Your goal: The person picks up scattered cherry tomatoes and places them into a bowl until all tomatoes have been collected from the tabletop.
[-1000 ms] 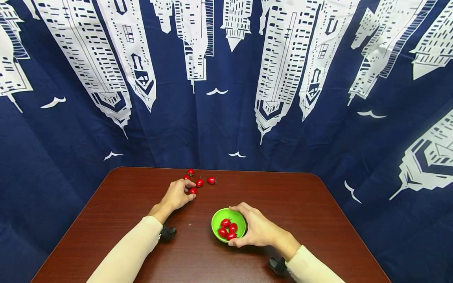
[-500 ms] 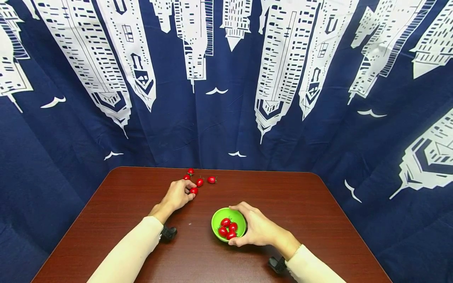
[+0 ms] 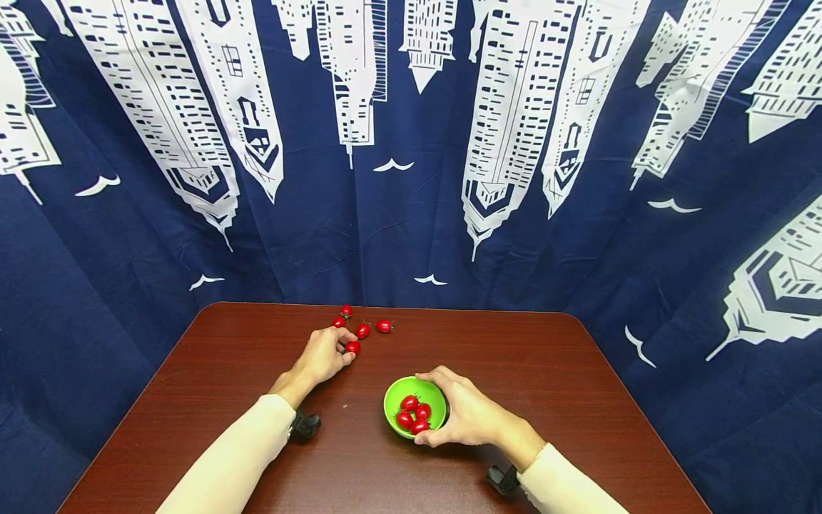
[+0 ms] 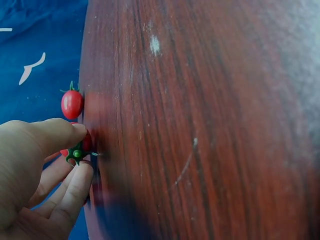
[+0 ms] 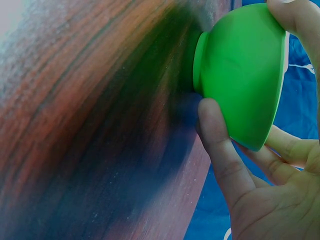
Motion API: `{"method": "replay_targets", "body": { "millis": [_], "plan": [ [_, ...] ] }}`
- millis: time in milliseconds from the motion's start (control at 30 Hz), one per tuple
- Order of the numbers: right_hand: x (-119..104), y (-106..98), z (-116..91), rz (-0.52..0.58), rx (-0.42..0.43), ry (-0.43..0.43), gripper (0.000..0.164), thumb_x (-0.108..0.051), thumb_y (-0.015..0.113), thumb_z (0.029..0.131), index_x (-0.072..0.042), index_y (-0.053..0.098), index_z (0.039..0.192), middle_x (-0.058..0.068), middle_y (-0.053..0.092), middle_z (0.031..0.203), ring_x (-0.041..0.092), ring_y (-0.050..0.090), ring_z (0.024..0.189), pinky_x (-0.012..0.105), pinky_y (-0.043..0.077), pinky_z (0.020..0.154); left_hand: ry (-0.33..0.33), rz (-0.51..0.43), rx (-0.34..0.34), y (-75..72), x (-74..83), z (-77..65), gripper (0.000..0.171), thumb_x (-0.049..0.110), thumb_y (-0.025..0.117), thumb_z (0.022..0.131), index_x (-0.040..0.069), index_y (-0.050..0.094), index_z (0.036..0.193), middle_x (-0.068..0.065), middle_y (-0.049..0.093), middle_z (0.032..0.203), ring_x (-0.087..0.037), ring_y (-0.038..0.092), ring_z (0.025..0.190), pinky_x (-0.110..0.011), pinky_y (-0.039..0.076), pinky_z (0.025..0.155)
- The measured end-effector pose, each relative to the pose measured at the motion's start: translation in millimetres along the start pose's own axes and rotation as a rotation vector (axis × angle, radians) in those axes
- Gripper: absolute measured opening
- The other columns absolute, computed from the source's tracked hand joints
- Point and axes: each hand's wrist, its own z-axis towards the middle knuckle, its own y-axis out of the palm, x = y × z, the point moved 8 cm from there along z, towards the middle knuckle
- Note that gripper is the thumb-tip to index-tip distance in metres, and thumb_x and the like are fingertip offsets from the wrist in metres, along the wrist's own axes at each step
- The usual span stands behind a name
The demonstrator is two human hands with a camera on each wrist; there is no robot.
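Note:
My left hand (image 3: 321, 355) pinches a red cherry tomato (image 3: 352, 348) between thumb and fingers near the back of the table. In the left wrist view this tomato's green calyx (image 4: 76, 153) faces the camera between thumb and fingertips, and another cherry tomato (image 4: 72, 104) lies just past the thumb. My right hand (image 3: 472, 412) grips a small green bowl (image 3: 398, 392) from its right side. Several cherry tomatoes (image 3: 409, 404) lie inside the bowl. The right wrist view shows the bowl's outer wall (image 5: 245, 75) with a fingertip against it near the base.
Several more cherry tomatoes (image 3: 384, 326) lie loose by the table's back edge, just beyond the left hand. The brown wooden table (image 3: 546, 371) ends at a dark blue curtain (image 3: 411, 235) printed with white buildings. A black wrist device (image 3: 305, 426) sits under the left sleeve.
The left fingers have closed in on the tomato, which has shifted slightly to the right. The right hand and the bowl have stayed in place.

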Motion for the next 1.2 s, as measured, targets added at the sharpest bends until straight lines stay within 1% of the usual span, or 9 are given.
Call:
{"method": "replay_targets", "body": {
  "millis": [33,100,200,333,400,633,900,1067,1200],
  "plan": [
    [0.0,0.2,0.0,0.0,-0.001,0.001,0.094,-0.048,0.105,0.081,-0.007,0.065,0.155,0.002,0.074,0.144,0.017,0.078,0.125,0.035,0.066,0.112,-0.009,0.0,-0.004,2.9,-4.3,1.7,0.027,0.01,0.094,0.089,0.011,0.088,0.116,-0.003,0.085,0.102,-0.012,0.079,0.084,-0.031,0.068,0.078],
    [0.0,0.2,0.0,0.001,-0.001,0.001,0.094,-0.049,0.106,0.081,-0.007,0.065,0.155,0.002,0.074,0.144,0.018,0.078,0.125,0.036,0.066,0.112,-0.008,-0.004,-0.002,3.1,-2.8,0.7,0.028,0.01,0.095,0.089,0.013,0.088,0.116,-0.001,0.085,0.101,-0.008,0.077,0.083,-0.028,0.067,0.078],
    [-0.1,0.1,0.3,0.001,0.001,0.0,0.094,-0.048,0.106,0.081,-0.006,0.065,0.155,0.003,0.074,0.144,0.018,0.078,0.125,0.037,0.066,0.112,-0.009,-0.026,-0.008,-7.2,18.5,-6.0,0.027,0.006,0.093,0.089,0.009,0.088,0.116,-0.005,0.084,0.102,-0.013,0.077,0.084,-0.032,0.068,0.079],
    [-0.4,-0.2,0.7,0.001,0.0,0.001,0.094,-0.048,0.106,0.081,-0.006,0.065,0.155,0.003,0.074,0.144,0.019,0.078,0.125,0.037,0.067,0.112,-0.028,-0.02,-0.025,-23.5,55.0,-17.2,0.027,0.001,0.092,0.092,0.005,0.087,0.119,-0.011,0.082,0.104,-0.019,0.079,0.087,-0.037,0.07,0.082],
    [-0.4,-0.1,0.7,0.0,-0.002,0.003,0.094,-0.048,0.106,0.081,-0.006,0.065,0.155,0.003,0.074,0.145,0.018,0.078,0.125,0.037,0.067,0.112,-0.034,-0.01,-0.031,-26.4,65.2,-20.5,0.028,0.0,0.092,0.093,0.005,0.087,0.12,-0.011,0.082,0.106,-0.019,0.08,0.089,-0.036,0.071,0.084],
    [-0.3,-0.1,-0.2,-0.006,0.0,0.012,0.095,-0.048,0.106,0.08,-0.007,0.066,0.155,0.001,0.074,0.144,0.017,0.078,0.124,0.035,0.066,0.111,0.052,-0.015,-0.036,-27.9,89.0,-25.4,0.028,-0.001,0.093,0.092,0.002,0.086,0.119,-0.012,0.081,0.106,-0.018,0.081,0.087,-0.035,0.071,0.083],
    [-0.4,0.5,0.0,-0.005,0.002,0.0,0.094,-0.049,0.106,0.081,-0.006,0.066,0.154,0.003,0.074,0.145,0.017,0.078,0.125,0.036,0.066,0.112,0.164,-0.048,-0.048,-31.7,114.6,-34.5,0.029,-0.003,0.092,0.093,0.002,0.085,0.121,-0.01,0.08,0.106,-0.015,0.079,0.085,-0.025,0.069,0.08],
    [0.3,1.0,0.4,-0.005,0.002,-0.001,0.092,-0.049,0.106,0.081,-0.007,0.066,0.153,0.003,0.074,0.146,0.017,0.078,0.125,0.035,0.066,0.111,0.199,-0.079,-0.077,-33.0,131.4,-40.3,0.03,-0.001,0.092,0.095,0.003,0.084,0.123,-0.008,0.08,0.109,-0.009,0.078,0.086,-0.022,0.068,0.08],
    [0.8,1.1,1.0,-0.015,0.004,-0.001,0.092,-0.05,0.106,0.081,-0.008,0.066,0.153,0.002,0.074,0.146,0.017,0.078,0.125,0.036,0.067,0.111,0.214,-0.07,-0.103,-33.4,144.4,-45.6,0.031,0.002,0.093,0.096,0.006,0.084,0.126,-0.004,0.08,0.11,-0.009,0.079,0.088,-0.02,0.068,0.084]
  ]
}}
